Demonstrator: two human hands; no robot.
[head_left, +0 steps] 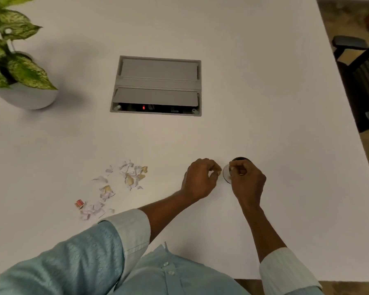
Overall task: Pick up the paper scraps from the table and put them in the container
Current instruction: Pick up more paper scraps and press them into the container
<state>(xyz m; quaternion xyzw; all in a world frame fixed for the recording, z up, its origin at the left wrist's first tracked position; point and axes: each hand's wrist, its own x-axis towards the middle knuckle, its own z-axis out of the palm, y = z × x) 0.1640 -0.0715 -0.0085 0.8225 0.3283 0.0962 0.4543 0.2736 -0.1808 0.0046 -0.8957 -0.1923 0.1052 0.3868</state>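
Here, both hands meet on the right half of the white worktop (243, 81). The right hand (247, 179) curls its fingers (235, 167) around a small container (227, 174), of which only a pale rounded side and a dark rim behind the knuckles show; it appears tilted toward the other hand, though the hand hides most of it. The left hand (200, 177) sits just beside the container, its fingers (215, 169) bent in and pinched together at the tips near the opening; whether they hold a scrap I cannot tell, as the tips are too small and blurred.

The paper scraps (115, 186) lie loose on the worktop well to the left of the hands, in a scattered trail of whitish and yellowish bits. At its near end sits one small red piece (79, 203). A grey cable hatch (157, 86) is set into the worktop farther back, and a potted plant (15, 67) stands at the far left.
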